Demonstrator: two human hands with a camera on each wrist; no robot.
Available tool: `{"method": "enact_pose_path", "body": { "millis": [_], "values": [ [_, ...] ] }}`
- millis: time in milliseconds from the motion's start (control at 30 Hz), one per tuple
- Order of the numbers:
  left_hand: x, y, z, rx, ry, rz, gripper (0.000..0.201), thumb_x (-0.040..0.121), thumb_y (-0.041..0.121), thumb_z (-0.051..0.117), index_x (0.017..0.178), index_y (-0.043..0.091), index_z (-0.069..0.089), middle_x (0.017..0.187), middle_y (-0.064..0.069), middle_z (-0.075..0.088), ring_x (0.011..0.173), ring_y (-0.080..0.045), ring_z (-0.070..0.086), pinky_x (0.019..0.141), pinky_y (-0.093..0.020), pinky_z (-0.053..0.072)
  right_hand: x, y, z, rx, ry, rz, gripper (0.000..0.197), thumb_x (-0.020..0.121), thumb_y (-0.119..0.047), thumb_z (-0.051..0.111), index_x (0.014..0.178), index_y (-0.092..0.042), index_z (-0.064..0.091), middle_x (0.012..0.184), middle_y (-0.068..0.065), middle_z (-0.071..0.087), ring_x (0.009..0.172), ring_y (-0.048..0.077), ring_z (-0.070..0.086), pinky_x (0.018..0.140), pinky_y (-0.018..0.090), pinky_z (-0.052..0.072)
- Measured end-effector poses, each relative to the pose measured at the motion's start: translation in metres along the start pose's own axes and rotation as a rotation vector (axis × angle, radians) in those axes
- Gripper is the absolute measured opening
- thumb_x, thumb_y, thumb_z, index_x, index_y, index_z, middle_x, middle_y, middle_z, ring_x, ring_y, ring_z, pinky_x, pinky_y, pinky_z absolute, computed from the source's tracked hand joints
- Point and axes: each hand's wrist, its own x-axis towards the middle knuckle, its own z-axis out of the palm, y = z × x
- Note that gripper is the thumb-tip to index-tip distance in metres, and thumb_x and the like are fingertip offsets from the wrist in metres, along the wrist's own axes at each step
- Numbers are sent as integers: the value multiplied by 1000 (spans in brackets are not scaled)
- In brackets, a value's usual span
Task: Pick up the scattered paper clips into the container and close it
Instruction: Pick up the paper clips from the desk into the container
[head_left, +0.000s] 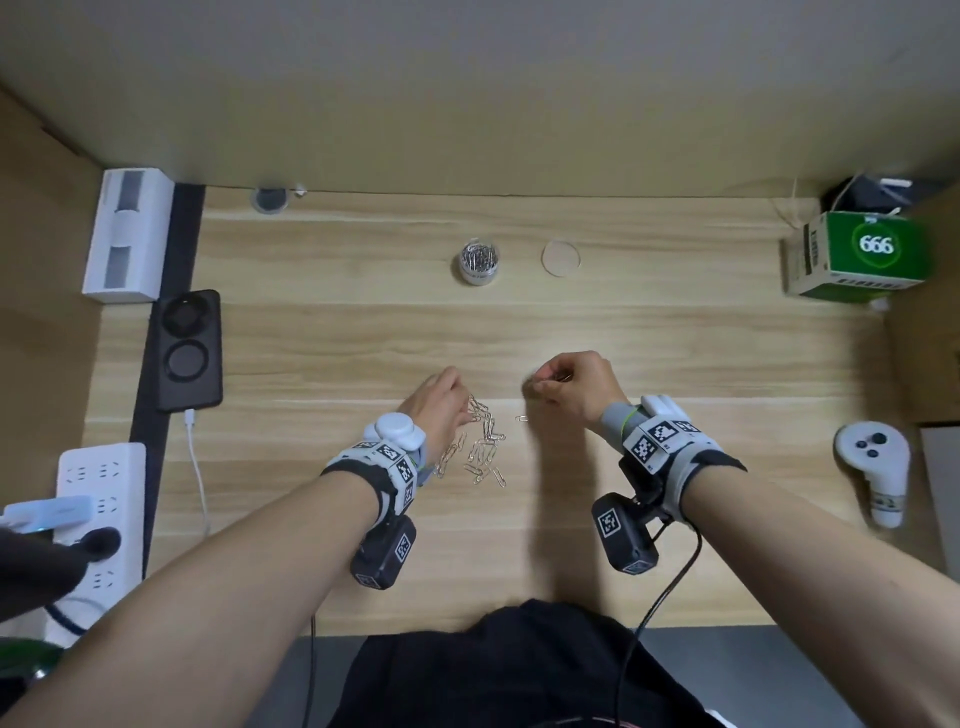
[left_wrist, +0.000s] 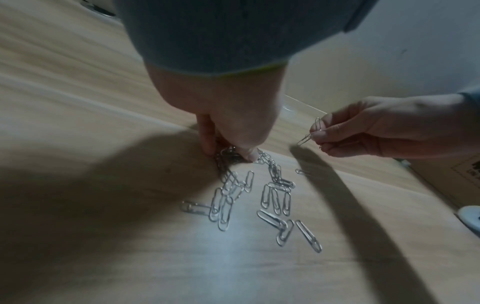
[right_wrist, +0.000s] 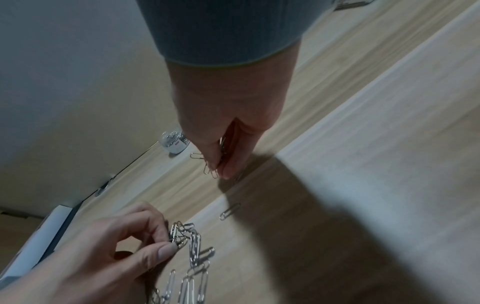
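Small clear round container (head_left: 479, 261), open and holding silver paper clips, stands mid-desk beside its clear round lid (head_left: 561, 256); left hand (head_left: 439, 400) and right hand (head_left: 574, 385) each pinch clips near scattered silver paper clips (head_left: 480, 447).

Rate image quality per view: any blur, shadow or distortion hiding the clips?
Head view: wide-angle bending at the edges, paper clips small but visible. Left wrist view: dim, arm shadows beside the pile. Right wrist view: a broad shadow, soft focus; the right hand stays readable.
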Motion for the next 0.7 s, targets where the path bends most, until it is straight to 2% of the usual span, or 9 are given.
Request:
{"method": "enact_pose_path", "body": {
  "millis": [133, 200, 267, 500, 567, 700],
  "values": [
    [11, -5, -9, -43, -19, 17, 18, 85, 14, 72, 83, 2, 60, 97, -8, 47, 83, -23, 50, 75, -38, 48, 16, -11, -2, 55, -42, 21, 18, 79, -3, 75, 71, -19, 71, 62, 5, 67, 56, 19, 63, 73, 45, 61],
    [13, -5, -10, -58, -41, 7, 17, 85, 13, 71, 84, 2, 59, 99, -8, 47, 84, -24, 52, 76, -38, 48, 19, -12, 0, 111, -60, 41, 21, 80, 1, 74, 70, -17, 70, 62, 5, 65, 58, 23, 63, 74, 52, 62],
    [18, -7, -11, -87, -52, -15, 15, 85, 11, 70, 83, 3, 58, 100, -8, 47, 84, -24, 55, 76, -40, 49, 24, -11, 2, 138, -69, 57, 22, 81, 3, 73, 69, -16, 70, 64, 4, 65, 60, 24, 63, 75, 54, 61],
    [18, -9, -12, -154, -42, 7, 15, 81, 14, 74, 79, 8, 61, 98, -1, 48, 78, -18, 57, 73, -36, 51, 25, -1, 5, 62, -75, 54, 20, 80, -4, 74, 70, -21, 72, 64, 1, 71, 61, 18, 68, 78, 44, 62],
    [18, -9, -12, -153, -56, 21, 15, 81, 16, 75, 77, 9, 62, 98, 1, 48, 78, -18, 57, 73, -36, 51, 24, 2, 6, 60, -74, 60, 21, 80, -5, 74, 69, -22, 72, 68, 2, 73, 65, 18, 71, 79, 42, 62],
    [18, -9, -14, -160, -51, 57, 13, 79, 16, 77, 76, 12, 65, 98, 3, 50, 76, -15, 57, 73, -35, 51, 19, 3, 5, 64, -62, 68, 22, 80, -3, 74, 69, -22, 72, 68, 2, 72, 63, 17, 70, 79, 41, 62]
  ]
}}
